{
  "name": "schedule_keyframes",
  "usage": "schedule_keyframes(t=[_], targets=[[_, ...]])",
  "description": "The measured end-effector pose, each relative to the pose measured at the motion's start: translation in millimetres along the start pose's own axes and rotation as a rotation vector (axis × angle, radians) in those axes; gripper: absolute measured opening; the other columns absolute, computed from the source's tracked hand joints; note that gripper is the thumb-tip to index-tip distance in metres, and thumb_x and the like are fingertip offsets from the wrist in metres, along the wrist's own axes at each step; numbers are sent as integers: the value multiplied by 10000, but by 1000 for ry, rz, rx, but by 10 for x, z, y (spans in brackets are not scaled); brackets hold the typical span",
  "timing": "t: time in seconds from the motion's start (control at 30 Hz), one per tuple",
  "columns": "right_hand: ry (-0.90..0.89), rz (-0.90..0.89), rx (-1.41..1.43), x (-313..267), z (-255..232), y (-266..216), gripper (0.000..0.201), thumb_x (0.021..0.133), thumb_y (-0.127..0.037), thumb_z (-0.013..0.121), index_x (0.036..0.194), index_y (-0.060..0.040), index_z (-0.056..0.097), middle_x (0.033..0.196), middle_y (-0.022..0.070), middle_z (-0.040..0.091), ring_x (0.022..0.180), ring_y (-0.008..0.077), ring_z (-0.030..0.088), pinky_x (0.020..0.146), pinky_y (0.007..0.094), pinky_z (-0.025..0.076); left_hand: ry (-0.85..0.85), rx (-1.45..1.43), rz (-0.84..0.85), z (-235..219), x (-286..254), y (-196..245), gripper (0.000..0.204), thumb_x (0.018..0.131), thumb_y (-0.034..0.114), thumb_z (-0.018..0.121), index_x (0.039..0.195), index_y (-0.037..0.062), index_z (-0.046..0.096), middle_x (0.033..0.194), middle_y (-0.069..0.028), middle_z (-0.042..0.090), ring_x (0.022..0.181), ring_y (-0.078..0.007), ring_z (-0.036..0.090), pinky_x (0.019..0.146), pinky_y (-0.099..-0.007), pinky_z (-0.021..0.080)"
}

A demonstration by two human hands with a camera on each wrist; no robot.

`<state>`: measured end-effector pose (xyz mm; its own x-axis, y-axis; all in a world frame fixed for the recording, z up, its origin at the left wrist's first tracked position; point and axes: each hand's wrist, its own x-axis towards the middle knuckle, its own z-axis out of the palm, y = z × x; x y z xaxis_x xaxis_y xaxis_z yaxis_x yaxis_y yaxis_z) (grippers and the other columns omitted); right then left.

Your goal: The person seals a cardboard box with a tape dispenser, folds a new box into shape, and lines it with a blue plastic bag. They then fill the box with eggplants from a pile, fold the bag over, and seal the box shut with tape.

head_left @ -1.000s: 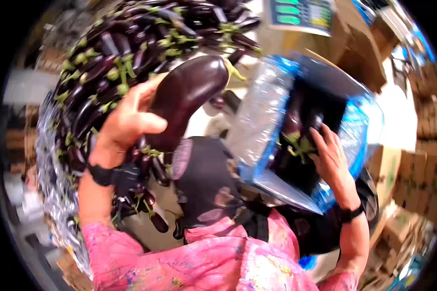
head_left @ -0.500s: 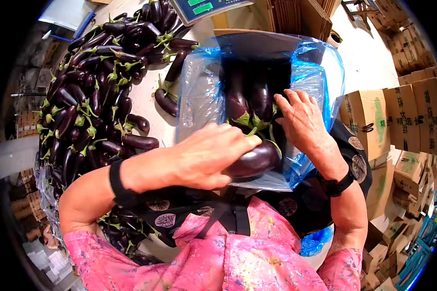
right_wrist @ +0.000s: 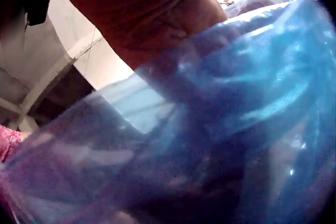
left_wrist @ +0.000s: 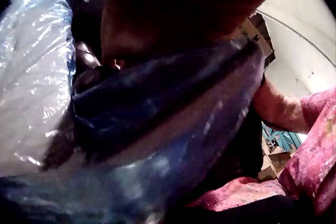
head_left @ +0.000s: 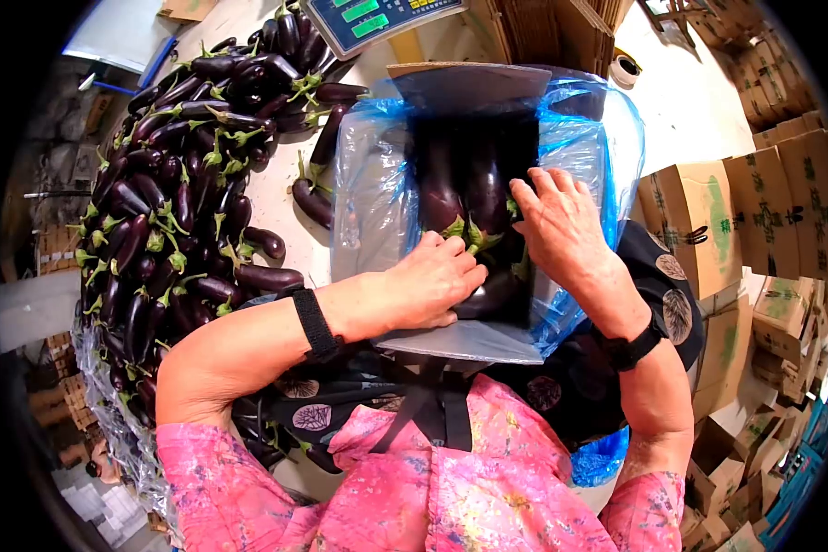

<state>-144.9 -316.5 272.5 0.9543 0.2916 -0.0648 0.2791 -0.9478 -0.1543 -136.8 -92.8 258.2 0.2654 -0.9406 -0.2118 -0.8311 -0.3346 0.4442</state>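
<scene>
In the head view, a carton [head_left: 474, 78] lined with blue plastic film [head_left: 575, 138] holds several dark purple eggplants. Two long eggplants [head_left: 485, 189] lie side by side, green stem ends toward the body. Across the near end of the carton lies another eggplant [head_left: 495, 293], and my left hand [head_left: 432, 281] curls its fingers over it; the fingertips are hidden. My right hand [head_left: 566, 221] reaches in over the right wall, its fingers loosely bent beside the stem ends. Film and dark close-up skin fill most of both wrist views.
A big heap of eggplants [head_left: 147, 221] covers the table's left side. A loose eggplant [head_left: 313, 201] lies just left of the carton. Behind stand a scale display [head_left: 377, 18], folded cardboard [head_left: 561, 32] and a tape roll [head_left: 624, 71]. Printed cartons [head_left: 685, 221] stack at the right.
My left hand carried a large eggplant from the heap side to the carton and lowered it in at the near end. The right hand stays at the carton's right side. The head view has shifted.
</scene>
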Motion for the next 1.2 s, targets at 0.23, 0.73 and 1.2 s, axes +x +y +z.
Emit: schedule_keyframes(t=[0.23, 0.73, 1.2], targets=[[255, -117, -52, 54, 224, 6, 237, 695, -29, 663, 922, -66, 607, 1007, 141, 588, 1062, 336, 540, 837, 430, 454, 190, -310, -137, 277, -23, -37, 666, 663, 243, 804, 1252, 23, 584, 1076, -140, 605, 1049, -349, 530, 932, -460, 438], [-156, -462, -34, -355, 258, -249, 217, 764, -121, 642, 978, -85, 644, 933, 68, 607, 966, 239, 568, 845, 366, 435, -68, -227, -281, -272, -395, -228, 644, 679, 339, 854, 1183, 11, 625, 979, -194, 662, 982, -407, 635, 836, -494, 510], [-194, -681, -236, 12, -249, -363, 279, 784, -152, 622, 1052, -74, 624, 1011, 61, 544, 1071, 229, 498, 945, 364, 397, -215, -205, -245, -299, -295, -227, 569, 743, 364, 819, 1095, -17, 583, 964, -203, 684, 937, -428, 661, 790, -502, 536]])
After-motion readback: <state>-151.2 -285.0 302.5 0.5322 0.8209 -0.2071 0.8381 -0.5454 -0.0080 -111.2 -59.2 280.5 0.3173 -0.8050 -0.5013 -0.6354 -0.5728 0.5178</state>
